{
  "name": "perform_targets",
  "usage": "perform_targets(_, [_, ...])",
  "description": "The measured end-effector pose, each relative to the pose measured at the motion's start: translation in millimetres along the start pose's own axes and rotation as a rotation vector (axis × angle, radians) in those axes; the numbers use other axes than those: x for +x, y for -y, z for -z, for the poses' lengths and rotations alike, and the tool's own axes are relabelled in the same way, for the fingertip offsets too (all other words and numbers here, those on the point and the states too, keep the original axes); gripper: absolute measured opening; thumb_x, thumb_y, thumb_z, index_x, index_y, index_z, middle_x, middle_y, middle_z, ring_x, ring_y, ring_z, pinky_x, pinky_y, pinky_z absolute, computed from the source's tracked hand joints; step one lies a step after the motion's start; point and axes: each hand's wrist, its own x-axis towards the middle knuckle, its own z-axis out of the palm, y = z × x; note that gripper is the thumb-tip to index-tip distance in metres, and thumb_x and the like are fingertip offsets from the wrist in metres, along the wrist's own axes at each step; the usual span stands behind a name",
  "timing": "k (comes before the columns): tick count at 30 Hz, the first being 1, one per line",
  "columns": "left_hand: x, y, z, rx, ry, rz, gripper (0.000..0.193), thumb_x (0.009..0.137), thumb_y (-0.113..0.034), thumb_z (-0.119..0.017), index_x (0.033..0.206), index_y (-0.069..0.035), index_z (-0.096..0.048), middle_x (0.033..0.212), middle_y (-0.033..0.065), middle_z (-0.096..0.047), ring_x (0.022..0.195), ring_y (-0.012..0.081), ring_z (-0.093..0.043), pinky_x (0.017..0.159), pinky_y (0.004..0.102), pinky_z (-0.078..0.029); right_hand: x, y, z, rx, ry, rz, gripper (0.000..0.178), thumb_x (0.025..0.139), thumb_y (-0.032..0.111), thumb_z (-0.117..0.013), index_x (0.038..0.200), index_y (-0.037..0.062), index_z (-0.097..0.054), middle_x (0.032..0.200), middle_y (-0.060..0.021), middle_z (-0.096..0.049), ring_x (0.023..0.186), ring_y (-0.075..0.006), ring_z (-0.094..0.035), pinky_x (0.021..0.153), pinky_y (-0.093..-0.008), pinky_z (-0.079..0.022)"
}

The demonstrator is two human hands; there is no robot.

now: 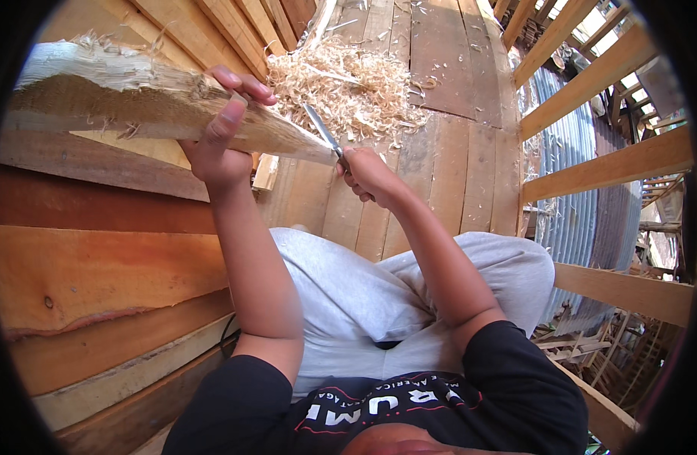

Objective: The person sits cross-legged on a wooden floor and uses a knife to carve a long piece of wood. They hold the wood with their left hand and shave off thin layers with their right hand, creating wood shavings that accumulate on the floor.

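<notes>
A long, rough-hewn piece of pale wood [147, 95] runs from the far left toward the middle, narrowing to a thin tip at its right end. My left hand [226, 133] grips it from below, with the thumb on the near side and fingertips curling over the far edge. In my right hand [370, 176] is a knife [323, 127], its handle mostly hidden by the closed fingers. The blade points up and to the left, right at the wood's thin tip; whether it touches the wood I cannot tell.
Curly wood shavings [348, 87] lie heaped on the plank floor [451, 163] beyond my hands. Board walling [113, 262] rises on my left. Slatted wooden railing [606, 174] stands on the right, with corrugated metal sheets [572, 197] below it. My bent legs [348, 280] are beneath my forearms.
</notes>
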Motion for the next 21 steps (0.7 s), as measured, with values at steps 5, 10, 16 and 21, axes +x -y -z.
perform_targets(5, [0, 1, -7, -0.004, -0.028, -0.007, 0.027, 0.078, -0.005, -0.065, 0.102, 0.004, -0.055, 0.088, 0.0159, -0.058, 0.079, 0.0284, -0.064, 0.072, 0.0403, -0.056, -6, 8, 1, -0.025, 0.012, -0.010, 0.042, 0.101, 0.039, -0.033, 0.075, 0.0092, -0.046, 0.056, 0.0005, -0.038, 0.043, -0.0114, -0.031, 0.040, -0.0313, -0.028])
perform_targets(10, [1, 2, -7, 0.033, -0.002, -0.007, 0.026, 0.078, -0.006, -0.063, 0.101, 0.004, -0.056, 0.086, 0.0170, -0.059, 0.078, 0.0284, -0.063, 0.072, 0.0388, -0.054, -11, 10, -7, -0.039, -0.015, 0.007, 0.050, 0.099, 0.053, -0.035, 0.068, 0.0129, -0.040, 0.051, 0.0037, -0.032, 0.039, -0.0090, -0.027, 0.037, -0.0303, -0.023])
perform_targets(16, [0, 2, -2, 0.047, -0.020, 0.008, 0.028, 0.077, -0.009, -0.063, 0.100, 0.005, -0.056, 0.085, 0.0178, -0.059, 0.076, 0.0291, -0.063, 0.072, 0.0376, -0.053, -13, 11, -4, -0.018, 0.032, -0.021, 0.060, 0.096, 0.064, -0.035, 0.062, 0.0150, -0.035, 0.048, 0.0055, -0.029, 0.038, -0.0074, -0.025, 0.036, -0.0283, -0.019])
perform_targets(21, [-1, 2, -2, 0.038, -0.030, 0.018, 0.028, 0.077, -0.010, -0.063, 0.100, 0.005, -0.055, 0.085, 0.0180, -0.059, 0.076, 0.0294, -0.063, 0.072, 0.0375, -0.053, -14, 15, -2, -0.142, -0.025, -0.043, 0.060, 0.096, 0.064, -0.037, 0.060, 0.0159, -0.034, 0.048, 0.0055, -0.028, 0.038, -0.0074, -0.022, 0.036, -0.0288, -0.016])
